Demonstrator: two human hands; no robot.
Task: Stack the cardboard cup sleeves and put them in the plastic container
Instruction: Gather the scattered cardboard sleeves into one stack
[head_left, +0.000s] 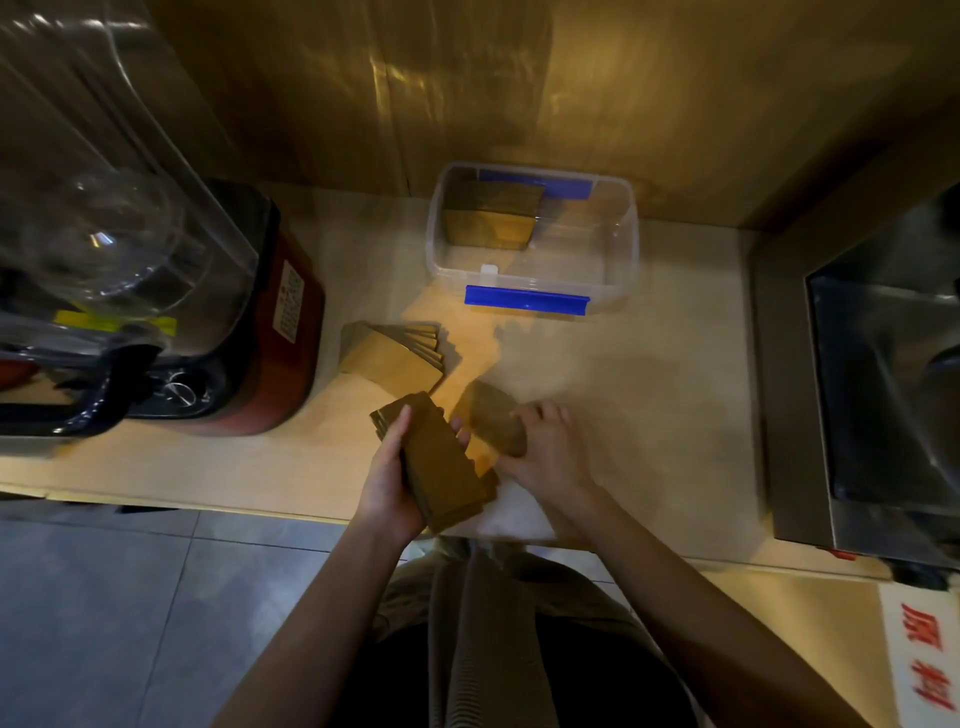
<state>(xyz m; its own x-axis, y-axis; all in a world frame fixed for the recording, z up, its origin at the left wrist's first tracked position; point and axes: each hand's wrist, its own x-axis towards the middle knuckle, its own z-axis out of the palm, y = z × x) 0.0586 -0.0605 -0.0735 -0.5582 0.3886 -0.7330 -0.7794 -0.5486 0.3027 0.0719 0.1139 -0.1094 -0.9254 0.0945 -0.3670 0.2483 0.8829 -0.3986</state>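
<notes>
My left hand (392, 478) grips a neat stack of brown cardboard cup sleeves (441, 462) just above the counter's front edge. Right beside it, my right hand (545, 441) closes on a single flat sleeve (491, 415) lying on the counter. A fanned pile of several more sleeves (397, 356) lies further back, to the left. The clear plastic container (618, 260) with blue clips stands at the back against the wall. A stack of sleeves (491, 221) stands in its left part.
A blender with a red base (249, 332) and clear cover (104, 182) fills the counter's left side. A steel machine (872, 395) stands at the right. A wooden wall (519, 93) runs behind. The counter (649, 389) ends just before my body.
</notes>
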